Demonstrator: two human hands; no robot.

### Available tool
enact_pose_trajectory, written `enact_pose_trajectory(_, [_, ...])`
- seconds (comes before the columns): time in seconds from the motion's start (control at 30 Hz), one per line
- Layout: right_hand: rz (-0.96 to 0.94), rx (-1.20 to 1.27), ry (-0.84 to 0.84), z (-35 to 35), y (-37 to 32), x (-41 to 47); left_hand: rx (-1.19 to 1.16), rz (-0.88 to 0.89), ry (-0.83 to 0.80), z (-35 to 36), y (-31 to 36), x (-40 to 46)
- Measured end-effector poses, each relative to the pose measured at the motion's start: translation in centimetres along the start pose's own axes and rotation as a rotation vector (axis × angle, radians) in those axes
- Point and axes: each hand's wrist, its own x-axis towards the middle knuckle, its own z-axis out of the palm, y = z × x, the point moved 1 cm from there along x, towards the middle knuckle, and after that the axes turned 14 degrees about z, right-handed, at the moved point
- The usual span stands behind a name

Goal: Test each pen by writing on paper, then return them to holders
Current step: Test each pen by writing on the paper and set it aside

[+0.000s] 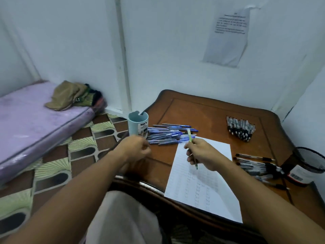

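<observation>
Green-barrelled and slim, the pen (192, 148) sits in the right hand (202, 155), fingers curled round its middle, tip angled down and hanging just above the upper part of the sheet of paper (218, 152), not touching it as far as can be told. That sheet, already lined with rows of the word "Test" lower down, lies on the wooden table (202, 110) before the person. The left hand (136, 147) hovers near the pile of blue pens (168, 135); its fingers look loosely curled, and motion blur hides whether they pinch anything. This looks like the writing step for this pen: next the tip must come down onto a blank patch and make a mark. The pale blue cup holder (138, 126) beside the blue pile shows no pens above its rim. The black mesh holder (309, 164) at the right edge also appears empty, with black pens (258, 167) lying loose beside it and another row of black pens (241, 128) farther back.
</observation>
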Motion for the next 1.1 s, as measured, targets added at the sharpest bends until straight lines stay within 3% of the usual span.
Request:
enact_pose_trajectory(0.13, [-0.147, -0.163, 0.019, 5.4, -4.4, 0.1, 0.055, -0.154, -0.005, -2.3, -3.9, -5.9])
enact_pose_trajectory(0.47, [-0.386, -0.404, -0.201, 20.5, -11.5, -5.0, 0.060, -0.541, 0.065, -5.2, -10.7, -23.3])
enact_pose_trajectory(0.8, [-0.412, -0.594, -0.342, 32.9, -10.2, -8.1, 0.040, -0.719, 0.031, -4.3, -12.1, -34.4])
enact_pose_trajectory(1.1, [-0.395, -0.764, -0.378, 38.2, -7.3, -8.4, -0.024, -0.798, 0.046, -2.6, -13.4, -38.3])
